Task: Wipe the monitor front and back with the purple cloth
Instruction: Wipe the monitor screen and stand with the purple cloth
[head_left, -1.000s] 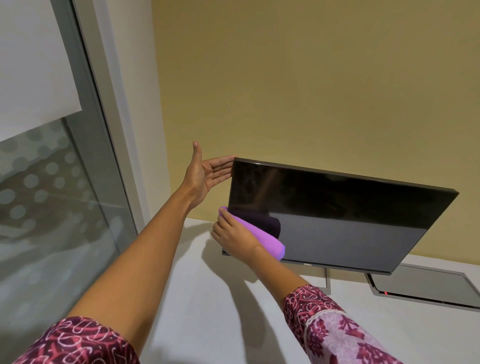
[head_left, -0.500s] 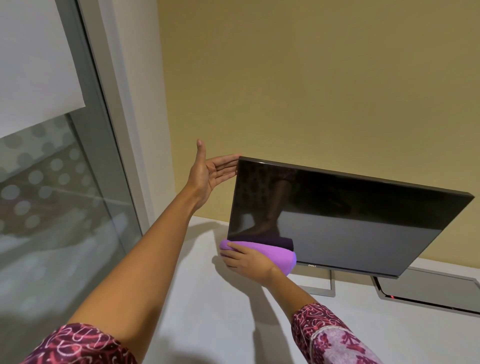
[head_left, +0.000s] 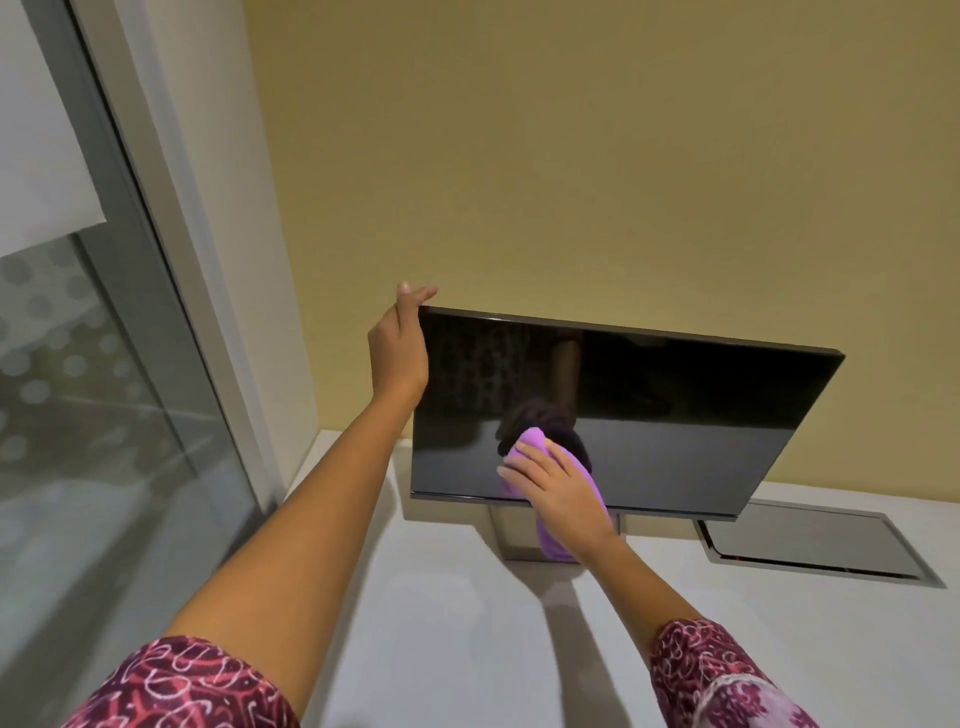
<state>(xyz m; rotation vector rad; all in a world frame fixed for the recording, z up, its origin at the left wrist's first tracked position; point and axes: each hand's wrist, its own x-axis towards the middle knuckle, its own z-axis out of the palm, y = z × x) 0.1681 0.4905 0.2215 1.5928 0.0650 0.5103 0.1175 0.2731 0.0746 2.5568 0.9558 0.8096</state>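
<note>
We are keeping the monitor on its stand toward the back edge of the white surface, close to its back left corner, with the dark screen tilting up toward us. The purple cloth is lying against the lower part of the screen, left of the middle, and is hanging down past the bottom edge in front of the stand. Our right hand is pressing the cloth onto the glass, fingers spread and lying almost straight over it. Our left hand is gripping the monitor's top left corner, fingers curling over the upper edge. Both arms are showing patterned red sleeves at the bottom of the view. A grey panel is sitting flush in the surface near its back right, just beside the monitor's lower right corner. A yellow wall is rising behind the surface, and a window with frosted dots is running along its left edge.
</note>
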